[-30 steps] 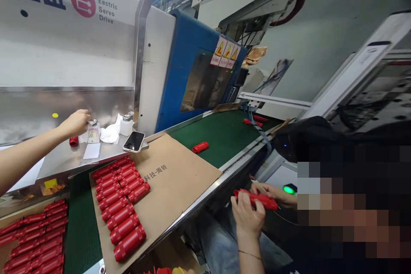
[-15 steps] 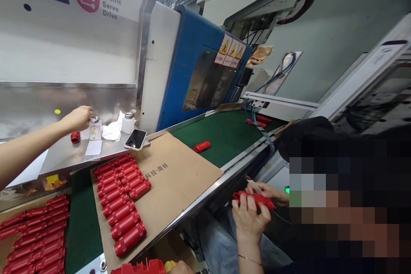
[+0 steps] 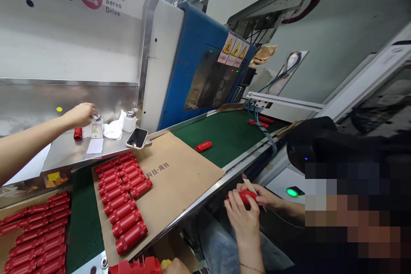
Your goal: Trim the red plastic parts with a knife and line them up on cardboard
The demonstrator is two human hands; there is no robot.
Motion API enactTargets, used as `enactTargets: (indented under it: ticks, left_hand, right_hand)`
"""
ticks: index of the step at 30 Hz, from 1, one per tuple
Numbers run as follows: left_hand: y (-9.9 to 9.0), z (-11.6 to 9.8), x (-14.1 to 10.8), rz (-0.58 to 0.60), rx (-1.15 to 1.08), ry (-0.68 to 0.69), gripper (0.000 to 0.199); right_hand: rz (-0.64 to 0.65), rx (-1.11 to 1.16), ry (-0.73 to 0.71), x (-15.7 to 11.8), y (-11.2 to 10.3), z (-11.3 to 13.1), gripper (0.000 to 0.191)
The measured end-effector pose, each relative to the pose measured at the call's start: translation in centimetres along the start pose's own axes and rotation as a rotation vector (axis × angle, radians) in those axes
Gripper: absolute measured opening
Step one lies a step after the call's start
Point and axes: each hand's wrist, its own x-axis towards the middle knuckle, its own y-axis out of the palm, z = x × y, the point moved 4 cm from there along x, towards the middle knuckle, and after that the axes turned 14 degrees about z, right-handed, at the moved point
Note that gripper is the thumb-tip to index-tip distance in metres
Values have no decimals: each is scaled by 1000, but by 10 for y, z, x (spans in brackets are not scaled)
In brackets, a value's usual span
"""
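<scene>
My left hand [image 3: 81,114] reaches in from the left, fingers pinched on a small white cloth [image 3: 95,117] at the top of a clear bottle [image 3: 96,129] with a warning label. At the bottom edge, my right hand [image 3: 176,267] shows only in part. Its fingers are closed at the yellow end [image 3: 165,263] of a larger red part [image 3: 136,266], which is cut off by the frame. Rows of red cylinders [image 3: 121,213] lie on a cardboard sheet [image 3: 183,167] beside it. One short red piece [image 3: 78,134] stands on the metal shelf [image 3: 112,148].
A white bottle [image 3: 129,122], crumpled tissue [image 3: 114,129] and phone [image 3: 137,138] are on the shelf. More red cylinders [image 3: 48,244] fill a box at lower left. Red pieces lie on the green belt [image 3: 221,132]. At right, another person's hands [image 3: 245,218] hold a red part and a pale strip.
The view has shifted slightly. My left hand stays at the clear bottle, and the red part by my right hand sits a little further left. The other person's hands have moved left with their red part.
</scene>
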Motion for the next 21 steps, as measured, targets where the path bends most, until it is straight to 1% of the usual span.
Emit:
enactTargets:
  ticks: [2, 3, 4, 6, 8, 10, 12, 13, 14, 15, 16, 17, 18, 19, 20, 21]
  left_hand:
    - [1, -1, -1, -12, -1, 16, 39]
    - [2, -1, -1, -11, -2, 19, 39]
    - [2, 0, 1, -7, -4, 20, 38]
    - [2, 2, 5, 8, -9, 16, 38]
    - [1, 4, 9, 23, -12, 8, 37]
    - [0, 5, 11, 37, -12, 3, 37]
    - [-1, 5, 12, 52, -13, 1, 36]
    - [-1, 4, 12, 59, -15, -1, 36]
    - [-2, 4, 13, 65, -18, -3, 36]
    - [-3, 3, 13, 69, -23, -7, 35]
    - [-4, 3, 13, 72, -30, -11, 35]
    - [-6, 3, 13, 70, -38, -17, 35]
    - [-8, 3, 13, 63, -47, -25, 35]
    - [-11, 3, 11, 50, -58, -34, 35]
    - [-15, 3, 9, 32, -70, -45, 34]
    - [-19, 2, 6, 9, -84, -56, 34]
  right_hand:
    - [-11, -42, -8, -8, 3, -4, 19]
    - [-24, -70, -16, -13, 4, -6, 21]
    - [-38, -95, -23, -17, 5, -8, 27]
    - [-74, -114, -23, -25, 4, -12, 44]
    - [-119, -70, 8, -31, 0, -16, 55]
    - [-158, -12, 40, -32, -5, -17, 57]
    - [-152, 14, 44, -30, -8, -16, 61]
    - [-112, 10, 43, -28, -8, -14, 67]
    - [-33, -15, 45, -24, -6, -11, 73]
    - [126, -79, 63, -20, 0, -8, 80]
    - [348, -171, 99, -17, 9, -5, 84]
    - [589, -274, 143, -15, 19, -3, 82]
    - [786, -371, 175, -14, 27, -1, 76]
    - [886, -453, 177, -12, 32, 3, 68]
    - [880, -511, 149, -7, 34, 9, 60]
    - [779, -542, 94, 0, 35, 16, 54]
